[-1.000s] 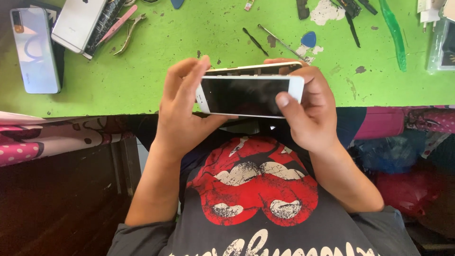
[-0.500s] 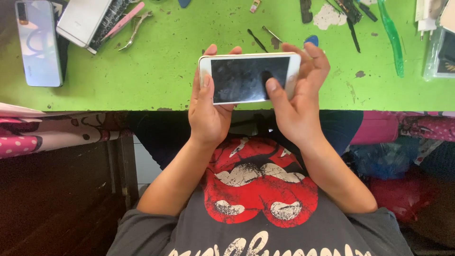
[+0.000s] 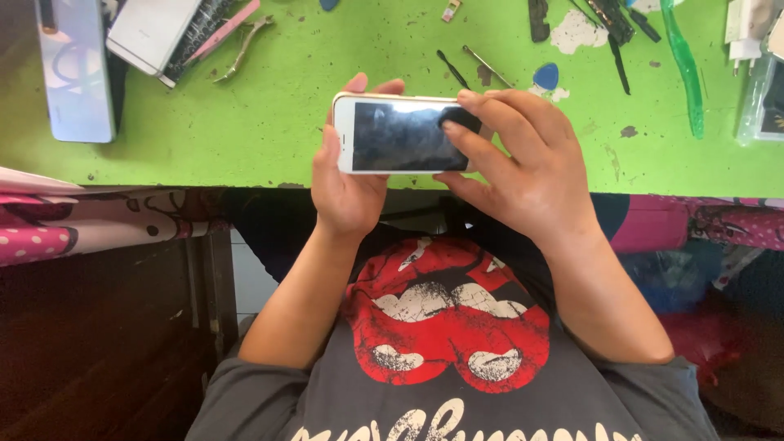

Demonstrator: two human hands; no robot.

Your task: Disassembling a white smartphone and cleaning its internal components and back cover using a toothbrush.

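phone [image 3: 400,135] now lower, over table's [image 3: 269,131] near edge | left hand [image 3: 347,184] cradles it | right hand [image 3: 531,167] fingers now on top, seemingly pressing screen

Two bare hands are in view, the left hand [image 3: 347,184] and the right hand [image 3: 523,159], sharing one white-framed smartphone with a dark glass screen [image 3: 400,135]. On the bright green bench [image 3: 269,122] lie two more phones: one pale blue glossy phone [image 3: 75,73] at the far left and one white phone lying face down [image 3: 153,31] beside it. One pair of pink tweezers [image 3: 222,31] and one pair of small metal nippers [image 3: 245,45] lie next to them. There are two blue triangular picks [image 3: 545,76], one thin black spudger [image 3: 452,69], one slim metal probe [image 3: 488,65], one translucent green plastic stick [image 3: 684,69] and one white plug adapter [image 3: 745,28]
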